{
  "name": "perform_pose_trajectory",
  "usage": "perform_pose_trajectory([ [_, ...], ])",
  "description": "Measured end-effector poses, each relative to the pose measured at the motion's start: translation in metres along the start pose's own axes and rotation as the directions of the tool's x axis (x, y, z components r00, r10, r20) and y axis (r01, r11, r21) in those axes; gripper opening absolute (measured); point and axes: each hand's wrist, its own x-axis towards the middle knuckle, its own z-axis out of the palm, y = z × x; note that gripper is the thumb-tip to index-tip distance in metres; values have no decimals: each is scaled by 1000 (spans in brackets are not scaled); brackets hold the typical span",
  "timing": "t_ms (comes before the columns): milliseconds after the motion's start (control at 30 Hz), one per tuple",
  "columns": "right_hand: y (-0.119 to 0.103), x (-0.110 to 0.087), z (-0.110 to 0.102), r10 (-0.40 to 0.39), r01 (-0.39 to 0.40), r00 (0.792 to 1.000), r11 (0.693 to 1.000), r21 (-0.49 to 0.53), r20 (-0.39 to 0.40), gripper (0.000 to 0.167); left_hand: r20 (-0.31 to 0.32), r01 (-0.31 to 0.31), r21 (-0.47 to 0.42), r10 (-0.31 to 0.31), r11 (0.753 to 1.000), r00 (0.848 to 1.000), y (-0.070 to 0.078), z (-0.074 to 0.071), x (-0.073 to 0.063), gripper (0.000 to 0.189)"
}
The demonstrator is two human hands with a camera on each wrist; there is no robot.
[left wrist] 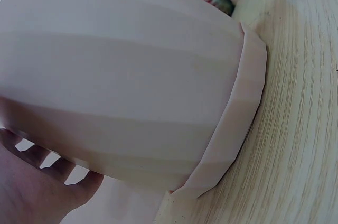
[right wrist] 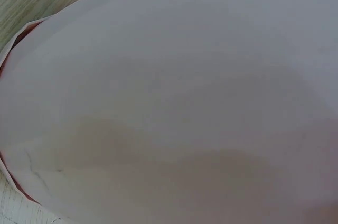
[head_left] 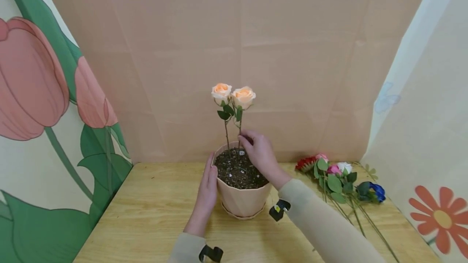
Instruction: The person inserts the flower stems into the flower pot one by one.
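Observation:
A pale pink faceted flowerpot (head_left: 244, 201) stands on its saucer (left wrist: 237, 110), filled with dark soil (head_left: 239, 171). Two peach artificial roses rise upright from the soil near its back: a left rose (head_left: 221, 91) and a right rose (head_left: 244, 96). My right hand (head_left: 261, 153) pinches the right rose's stem low down, just above the soil. Against the pot's left side rests my left hand (head_left: 207, 188), its fingers extended along the wall below the rim. The pot's wall (right wrist: 169, 76) fills the right wrist view, which hides the right fingers.
On the wooden table (head_left: 157, 206), to the right, lies a loose pile of artificial flowers: a red one (head_left: 305, 163), pink ones (head_left: 334, 169), a white one (head_left: 345, 167) and a blue one (head_left: 377, 192). Their long stems point toward the front edge. A brown backdrop (head_left: 175, 60) hangs behind.

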Motion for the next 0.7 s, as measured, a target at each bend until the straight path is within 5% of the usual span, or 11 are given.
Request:
perform_pose_trajectory([
  [700, 1, -3, 0, 20, -17, 998, 999, 50, -56, 19, 3, 16, -10, -16, 1000, 1000, 0, 2, 1, 55],
])
